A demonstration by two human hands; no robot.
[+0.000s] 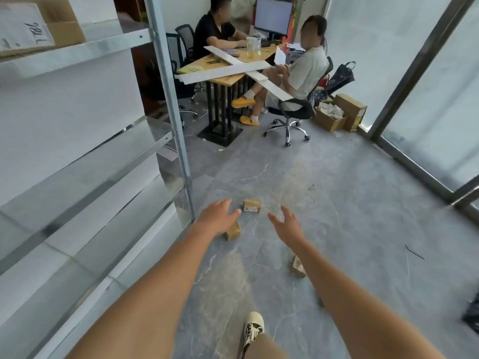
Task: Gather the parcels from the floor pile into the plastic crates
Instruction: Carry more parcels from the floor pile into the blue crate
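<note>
Three small brown cardboard parcels lie on the grey floor. One parcel [252,205] with a white label sits just beyond my fingertips. A second parcel [233,231] stands partly hidden under my left hand [217,216], which hovers above it with fingers spread. My right hand [286,224] is open too, reaching forward to the right of both parcels and holding nothing. A third parcel [298,266] lies behind my right forearm, partly hidden. No plastic crate is in view.
A metal shelf rack [178,130] runs along my left. Ahead, two people sit at a wooden desk [230,79] with office chairs. Open cardboard boxes [337,114] stand at the back right by a framed glass wall [414,161]. My shoe [253,329] is below.
</note>
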